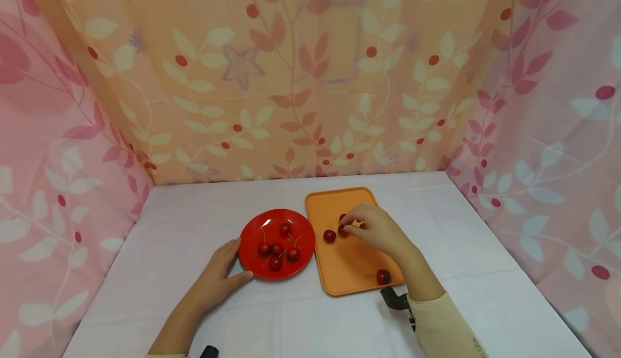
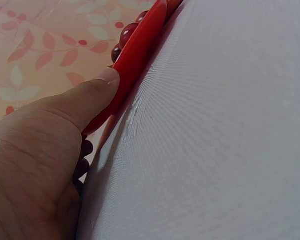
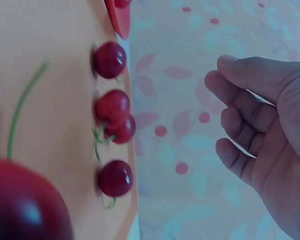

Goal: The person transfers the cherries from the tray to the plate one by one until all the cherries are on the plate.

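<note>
A red plate [image 1: 301,223] holds several dark red cherries [image 1: 275,263] with green stems. My left hand [image 1: 220,277] holds the plate at its left edge, fingers along the side and thumb at the near rim; the left wrist view shows the thumb [image 2: 92,97] against the rim. To the right, an orange tray [image 1: 339,274] carries several more cherries [image 1: 329,236]. Over this tray is my right hand [image 1: 375,229], its fingers loosely bent. In the right wrist view, nothing lies between its fingers [image 3: 232,120], and they are apart from the cherries [image 3: 116,178].
The plate's right side meets the tray's left edge. One cherry [image 1: 383,277] lies alone at the tray's near right corner. A white cloth [image 1: 291,320] covers the table, and patterned curtains [image 1: 291,77] enclose the back and both sides.
</note>
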Action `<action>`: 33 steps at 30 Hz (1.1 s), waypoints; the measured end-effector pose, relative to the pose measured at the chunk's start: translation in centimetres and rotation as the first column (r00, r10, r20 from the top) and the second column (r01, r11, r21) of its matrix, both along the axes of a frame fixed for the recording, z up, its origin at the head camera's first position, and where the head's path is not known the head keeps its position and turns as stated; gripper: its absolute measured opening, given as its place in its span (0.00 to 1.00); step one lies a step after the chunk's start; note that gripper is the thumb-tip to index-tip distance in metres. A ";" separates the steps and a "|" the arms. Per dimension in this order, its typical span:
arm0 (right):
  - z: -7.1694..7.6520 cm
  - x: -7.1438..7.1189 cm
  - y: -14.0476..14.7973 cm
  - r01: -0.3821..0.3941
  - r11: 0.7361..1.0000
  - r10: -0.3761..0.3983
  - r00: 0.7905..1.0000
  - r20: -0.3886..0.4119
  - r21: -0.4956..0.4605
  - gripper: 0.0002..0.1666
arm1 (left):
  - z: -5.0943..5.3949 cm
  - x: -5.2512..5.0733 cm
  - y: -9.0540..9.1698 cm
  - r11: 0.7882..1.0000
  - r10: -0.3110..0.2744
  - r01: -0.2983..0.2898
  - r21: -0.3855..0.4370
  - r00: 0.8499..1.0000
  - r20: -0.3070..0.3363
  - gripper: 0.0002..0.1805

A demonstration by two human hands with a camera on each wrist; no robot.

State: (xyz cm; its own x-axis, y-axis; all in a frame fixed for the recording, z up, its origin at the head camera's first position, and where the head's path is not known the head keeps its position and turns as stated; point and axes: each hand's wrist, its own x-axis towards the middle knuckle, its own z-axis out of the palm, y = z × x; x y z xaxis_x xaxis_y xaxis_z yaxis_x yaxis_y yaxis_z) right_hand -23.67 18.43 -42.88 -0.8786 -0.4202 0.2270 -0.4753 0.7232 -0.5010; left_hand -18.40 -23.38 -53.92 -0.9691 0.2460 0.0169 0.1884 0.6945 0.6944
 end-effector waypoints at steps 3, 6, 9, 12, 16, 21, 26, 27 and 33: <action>0.0 -0.1 0.9 0.003 1.000 -0.003 1.000 -0.018 -0.026 0.07 | 0.0 0.1 0.0 1.000 0.002 -0.002 -0.007 1.000 -0.005 0.56; 0.1 -0.4 1.4 0.006 0.999 -0.007 1.000 -0.011 -0.038 0.07 | 0.1 0.0 0.0 1.000 -0.004 0.004 0.000 1.000 -0.025 0.55; 0.1 -0.6 1.8 0.019 1.000 -0.019 1.000 0.015 -0.023 0.07 | 0.1 0.0 0.0 1.000 -0.010 0.010 0.007 0.999 -0.035 0.55; 0.0 -0.6 2.0 0.032 0.999 -0.032 0.999 0.039 0.004 0.07 | 0.0 0.0 0.1 1.000 -0.008 0.008 0.008 1.000 -0.031 0.55; -0.3 -0.9 2.2 0.051 0.997 -0.056 0.994 0.097 0.055 0.08 | -0.3 -0.1 0.0 1.000 -0.006 0.006 0.001 0.999 -0.032 0.55; -1.3 -1.5 2.6 0.056 0.994 -0.072 0.983 0.170 0.095 0.06 | -0.2 -0.1 0.0 1.000 -0.007 0.007 0.008 1.000 -0.029 0.55; -2.4 -1.8 2.9 0.088 0.992 -0.108 0.966 0.234 0.095 0.06 | -0.3 -0.1 0.0 1.000 -0.010 0.010 0.009 1.000 -0.025 0.56; -2.6 -1.8 2.9 0.101 0.990 -0.122 0.962 0.242 0.098 0.06 | -0.3 -0.1 -0.1 1.000 -0.011 0.011 0.008 1.000 -0.028 0.56; -3.6 -1.8 2.9 0.146 0.980 -0.176 0.951 0.253 0.134 0.06 | -0.3 -0.1 0.0 1.000 -0.011 0.011 0.009 1.000 -0.025 0.56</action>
